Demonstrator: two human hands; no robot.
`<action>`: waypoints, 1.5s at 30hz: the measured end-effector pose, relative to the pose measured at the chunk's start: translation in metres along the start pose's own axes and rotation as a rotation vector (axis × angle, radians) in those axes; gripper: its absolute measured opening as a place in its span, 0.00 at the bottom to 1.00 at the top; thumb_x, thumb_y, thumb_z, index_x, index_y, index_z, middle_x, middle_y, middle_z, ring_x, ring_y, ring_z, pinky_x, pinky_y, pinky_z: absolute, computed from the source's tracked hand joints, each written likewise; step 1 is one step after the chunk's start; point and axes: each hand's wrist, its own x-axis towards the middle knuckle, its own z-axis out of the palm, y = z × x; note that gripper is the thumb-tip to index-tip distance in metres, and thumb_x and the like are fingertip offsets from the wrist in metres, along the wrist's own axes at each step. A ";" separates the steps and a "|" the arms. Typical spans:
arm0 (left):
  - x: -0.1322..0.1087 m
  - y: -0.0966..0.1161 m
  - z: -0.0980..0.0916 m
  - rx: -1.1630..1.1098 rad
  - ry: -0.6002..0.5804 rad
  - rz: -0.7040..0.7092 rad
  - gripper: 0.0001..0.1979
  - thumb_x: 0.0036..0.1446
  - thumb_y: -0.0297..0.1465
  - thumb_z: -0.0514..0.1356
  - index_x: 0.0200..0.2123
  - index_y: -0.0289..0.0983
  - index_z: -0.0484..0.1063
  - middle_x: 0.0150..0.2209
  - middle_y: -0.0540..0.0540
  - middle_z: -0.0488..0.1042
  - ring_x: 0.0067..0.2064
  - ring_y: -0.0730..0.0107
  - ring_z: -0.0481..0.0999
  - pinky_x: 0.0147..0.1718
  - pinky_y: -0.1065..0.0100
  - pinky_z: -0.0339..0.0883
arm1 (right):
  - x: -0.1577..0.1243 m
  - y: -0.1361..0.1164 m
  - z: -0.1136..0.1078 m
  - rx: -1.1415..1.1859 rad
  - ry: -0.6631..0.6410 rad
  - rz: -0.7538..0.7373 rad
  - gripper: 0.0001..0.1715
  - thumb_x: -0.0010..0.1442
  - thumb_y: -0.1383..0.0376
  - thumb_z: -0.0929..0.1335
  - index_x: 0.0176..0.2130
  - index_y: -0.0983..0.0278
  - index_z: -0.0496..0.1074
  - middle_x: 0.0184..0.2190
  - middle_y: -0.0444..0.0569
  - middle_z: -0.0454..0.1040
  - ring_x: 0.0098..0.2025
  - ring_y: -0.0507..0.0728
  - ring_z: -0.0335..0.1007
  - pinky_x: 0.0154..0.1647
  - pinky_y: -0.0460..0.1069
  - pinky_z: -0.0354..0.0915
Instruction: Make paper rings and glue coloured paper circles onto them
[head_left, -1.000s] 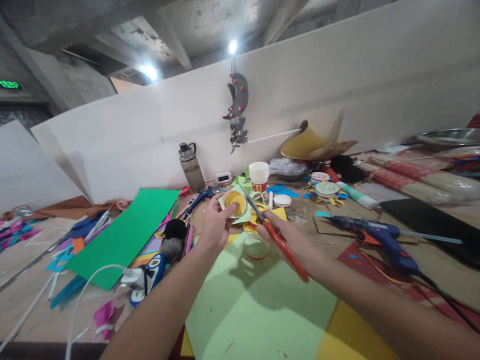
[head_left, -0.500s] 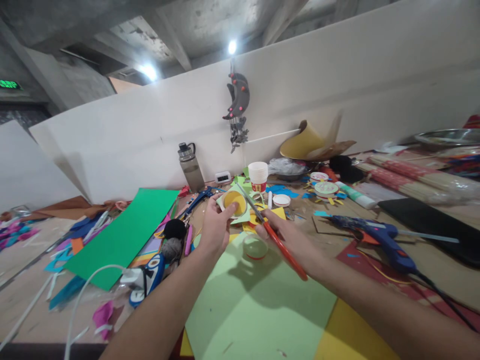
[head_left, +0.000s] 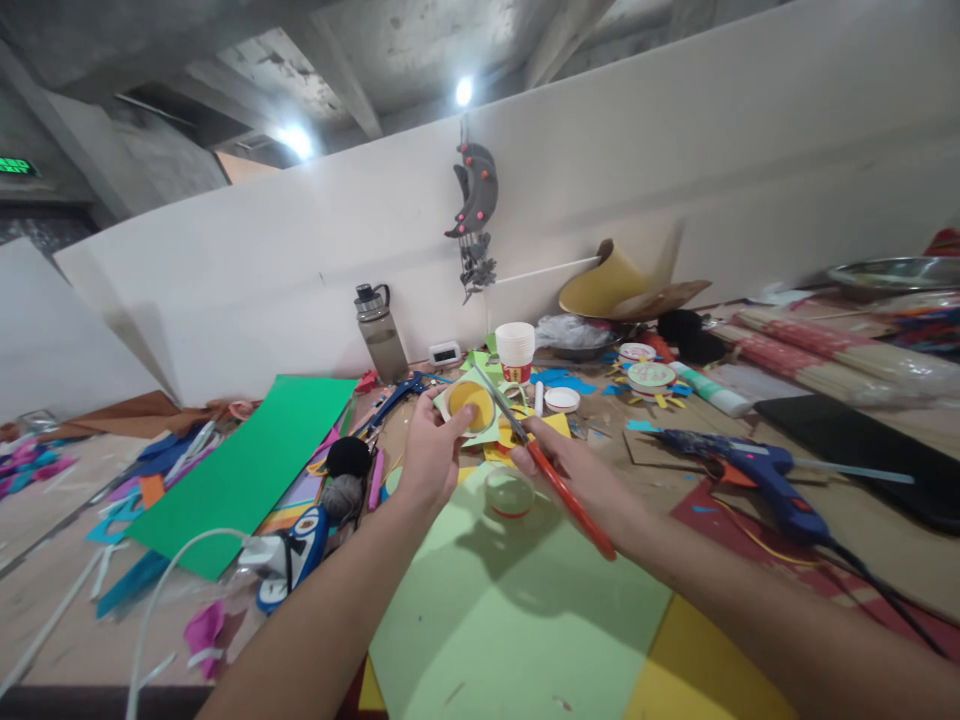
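My left hand (head_left: 431, 450) pinches a round yellow disc (head_left: 463, 400) with a pale rim, together with a light green paper piece (head_left: 490, 434) that sticks out behind it. The thumb presses on the disc's face. In my right hand (head_left: 574, 465) are scissors with red handles (head_left: 571, 500). Their blades point up and left, along the right edge of the green paper; whether they touch it I cannot tell. Below both hands, a small round tub with a red edge (head_left: 510, 494) rests on a large light green sheet (head_left: 517, 620).
Right of me lies a blue hot glue gun (head_left: 757, 465) with its cord. Stacked paper cups (head_left: 515, 352), a white lid (head_left: 562, 400) and a water bottle (head_left: 381, 335) stand farther back. A green sheet (head_left: 247, 470), pompoms and a power strip (head_left: 300, 560) occupy the left.
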 end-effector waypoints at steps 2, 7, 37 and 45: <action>0.000 0.000 0.000 0.001 0.007 -0.001 0.26 0.39 0.29 0.72 0.42 0.38 0.66 0.37 0.49 0.77 0.37 0.69 0.78 0.38 0.67 0.72 | 0.000 -0.001 0.000 -0.006 -0.002 0.004 0.13 0.62 0.53 0.65 0.38 0.61 0.65 0.27 0.41 0.70 0.27 0.52 0.62 0.27 0.45 0.58; 0.001 0.002 0.000 0.009 -0.006 0.005 0.27 0.37 0.29 0.73 0.42 0.38 0.67 0.37 0.49 0.76 0.37 0.68 0.78 0.38 0.66 0.72 | 0.002 -0.003 -0.002 -0.036 0.006 -0.012 0.13 0.61 0.53 0.65 0.39 0.61 0.65 0.27 0.42 0.70 0.27 0.52 0.63 0.27 0.46 0.59; 0.010 0.007 -0.008 -0.061 0.031 -0.074 0.22 0.34 0.27 0.73 0.35 0.36 0.72 0.32 0.51 0.77 0.31 0.75 0.76 0.30 0.74 0.68 | 0.000 -0.009 -0.004 0.001 -0.041 0.025 0.15 0.60 0.51 0.64 0.33 0.60 0.63 0.23 0.39 0.64 0.24 0.51 0.57 0.23 0.45 0.55; 0.004 0.006 -0.002 -0.026 -0.028 -0.087 0.21 0.33 0.28 0.74 0.33 0.35 0.71 0.31 0.49 0.78 0.33 0.70 0.78 0.34 0.69 0.70 | 0.001 -0.010 -0.005 -0.031 -0.004 0.017 0.14 0.60 0.52 0.64 0.33 0.60 0.61 0.23 0.39 0.64 0.25 0.51 0.57 0.24 0.45 0.55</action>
